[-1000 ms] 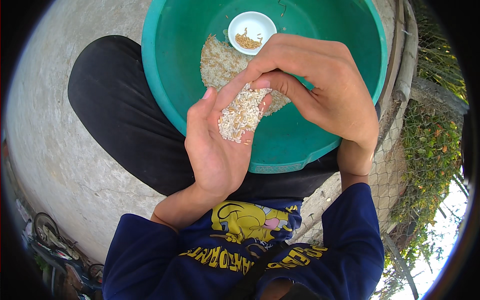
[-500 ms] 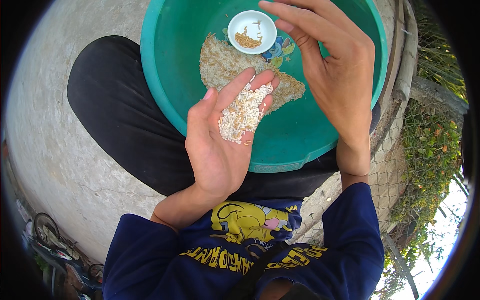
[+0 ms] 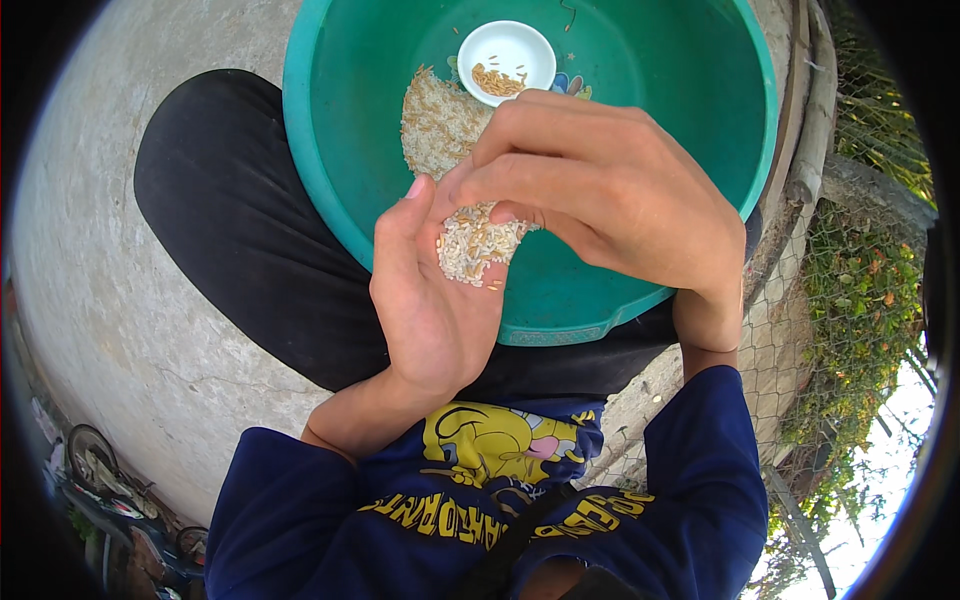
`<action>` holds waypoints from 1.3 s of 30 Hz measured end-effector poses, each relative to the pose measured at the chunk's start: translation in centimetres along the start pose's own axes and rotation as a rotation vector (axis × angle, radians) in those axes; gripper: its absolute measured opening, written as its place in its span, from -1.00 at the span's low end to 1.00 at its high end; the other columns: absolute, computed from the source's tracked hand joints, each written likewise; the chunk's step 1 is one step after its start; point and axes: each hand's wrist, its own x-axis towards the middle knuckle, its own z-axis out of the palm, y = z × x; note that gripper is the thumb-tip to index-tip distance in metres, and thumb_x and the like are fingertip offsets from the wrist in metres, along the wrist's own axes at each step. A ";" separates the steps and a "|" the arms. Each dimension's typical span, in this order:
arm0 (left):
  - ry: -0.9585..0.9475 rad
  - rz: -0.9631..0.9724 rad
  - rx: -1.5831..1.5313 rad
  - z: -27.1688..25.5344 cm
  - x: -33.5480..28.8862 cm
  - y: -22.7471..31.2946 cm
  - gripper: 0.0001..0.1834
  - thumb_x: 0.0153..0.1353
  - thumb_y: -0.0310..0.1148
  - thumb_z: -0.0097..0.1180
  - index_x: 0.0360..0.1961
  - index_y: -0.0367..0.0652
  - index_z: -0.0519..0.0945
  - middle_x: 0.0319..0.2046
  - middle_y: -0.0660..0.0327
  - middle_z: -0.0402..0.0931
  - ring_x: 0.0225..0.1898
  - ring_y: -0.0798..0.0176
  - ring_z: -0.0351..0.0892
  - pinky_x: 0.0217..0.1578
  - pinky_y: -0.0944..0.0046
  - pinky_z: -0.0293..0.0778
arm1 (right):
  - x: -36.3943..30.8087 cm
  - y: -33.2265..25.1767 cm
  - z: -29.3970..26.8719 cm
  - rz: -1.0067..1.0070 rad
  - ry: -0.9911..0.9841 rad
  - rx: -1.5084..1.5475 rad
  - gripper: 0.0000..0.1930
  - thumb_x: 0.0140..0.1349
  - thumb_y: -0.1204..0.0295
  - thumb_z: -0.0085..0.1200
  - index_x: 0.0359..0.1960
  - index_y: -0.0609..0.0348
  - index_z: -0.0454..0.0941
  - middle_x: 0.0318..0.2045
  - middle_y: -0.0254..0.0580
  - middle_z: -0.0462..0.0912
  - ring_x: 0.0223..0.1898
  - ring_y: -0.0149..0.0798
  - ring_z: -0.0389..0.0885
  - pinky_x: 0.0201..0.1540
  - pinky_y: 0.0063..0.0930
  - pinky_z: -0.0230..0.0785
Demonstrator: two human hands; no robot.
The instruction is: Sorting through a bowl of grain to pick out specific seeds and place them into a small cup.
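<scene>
My left hand (image 3: 430,310) is palm up, cupping a small heap of white rice (image 3: 470,250) mixed with brown unhusked grains. Over it bends my right hand (image 3: 630,195), its fingers curled down to the heap and thumb touching the grains; what its fingertips pinch, if anything, is hidden. Both hands are above the near part of a green plastic basin (image 3: 660,85). Inside the basin a pile of rice and husked grains (image 3: 435,125) lies at the left, partly covered by my hands. Behind it a small white bowl (image 3: 508,42) contains some brown unhusked grains.
The basin's near rim rests by my legs in dark trousers (image 3: 250,220). Concrete floor (image 3: 90,240) spreads to the left, with a parked motorbike (image 3: 130,510) at the lower left. At the right are a wooden pole (image 3: 815,110), wire fence (image 3: 780,310) and plants.
My right hand has come down and left from near the bowl to the rice in my left palm, its fingers curling. The left hand has stayed in place.
</scene>
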 end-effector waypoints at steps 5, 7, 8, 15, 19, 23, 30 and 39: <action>0.175 0.000 0.075 0.4 0.0 -0.1 -0.40 0.47 0.02 -0.33 0.07 -0.33 0.50 -0.07 0.18 0.54 0.06 0.29 0.45 0.17 0.23 0.29 | -0.2 0.0 0.6 -0.043 -0.045 0.039 -0.72 0.00 0.51 0.30 -0.20 0.14 0.62 -0.28 -0.30 0.60 -0.23 -0.11 0.61 -0.28 -0.27 0.49; 0.246 -0.013 0.100 0.5 0.0 -0.2 -0.42 0.47 0.03 -0.33 0.03 -0.29 0.51 -0.12 0.23 0.53 0.04 0.33 0.45 0.13 0.25 0.29 | 0.0 -0.2 0.4 -0.027 -0.099 -0.062 -0.75 0.00 0.49 0.30 -0.23 0.14 0.61 -0.29 -0.31 0.60 -0.22 -0.12 0.60 -0.27 -0.28 0.50; 0.245 -0.016 0.100 0.3 0.0 -0.2 -0.42 0.47 0.03 -0.33 0.03 -0.29 0.51 -0.12 0.23 0.53 0.04 0.33 0.45 0.13 0.25 0.29 | -0.1 -0.3 0.5 -0.024 -0.099 -0.064 -0.75 0.00 0.49 0.30 -0.23 0.14 0.61 -0.29 -0.31 0.60 -0.22 -0.12 0.60 -0.27 -0.28 0.50; 0.106 -0.037 0.083 -1.1 0.2 -0.4 -0.47 0.46 0.03 -0.31 -0.02 -0.20 0.51 -0.18 0.31 0.50 -0.01 0.39 0.45 0.08 0.26 0.30 | -0.2 -0.8 1.2 0.038 -0.070 -0.029 -0.91 0.01 0.53 0.15 -0.43 0.26 0.58 -0.41 -0.20 0.51 -0.24 -0.14 0.60 -0.30 -0.25 0.52; 0.259 -0.061 0.144 0.5 0.1 -0.5 -0.43 0.46 0.02 -0.31 0.11 -0.26 0.48 0.00 0.23 0.54 0.12 0.31 0.46 0.17 0.22 0.27 | -0.2 -0.6 1.0 0.035 -0.102 -0.046 -0.91 0.02 0.53 0.14 -0.42 0.28 0.55 -0.40 -0.18 0.51 -0.23 -0.11 0.60 -0.29 -0.24 0.51; 0.143 -0.061 0.083 -0.4 0.2 -0.6 -0.41 0.46 0.01 -0.31 0.17 -0.29 0.44 0.09 0.18 0.52 0.20 0.27 0.43 0.24 0.18 0.24 | -0.2 -0.7 0.8 0.036 -0.093 -0.038 -0.89 0.01 0.54 0.15 -0.41 0.28 0.54 -0.41 -0.16 0.51 -0.22 -0.10 0.59 -0.28 -0.23 0.51; 0.117 -0.062 0.103 -0.6 0.1 -0.4 -0.45 0.47 0.00 -0.33 0.06 -0.26 0.49 0.03 0.19 0.53 0.16 0.27 0.44 0.22 0.18 0.24 | -0.4 -0.3 0.6 0.052 -0.110 -0.031 -0.87 0.02 0.60 0.16 -0.37 0.22 0.51 -0.41 -0.20 0.50 -0.25 -0.10 0.56 -0.30 -0.23 0.45; 0.046 -0.030 0.131 0.0 0.2 -0.4 -0.44 0.45 -0.01 -0.28 0.08 -0.28 0.52 -0.01 0.18 0.55 0.07 0.30 0.49 0.14 0.24 0.32 | -0.3 0.0 0.4 0.079 -0.001 0.068 -0.82 0.04 0.67 0.17 -0.32 0.19 0.51 -0.41 -0.21 0.50 -0.31 -0.09 0.55 -0.29 -0.29 0.39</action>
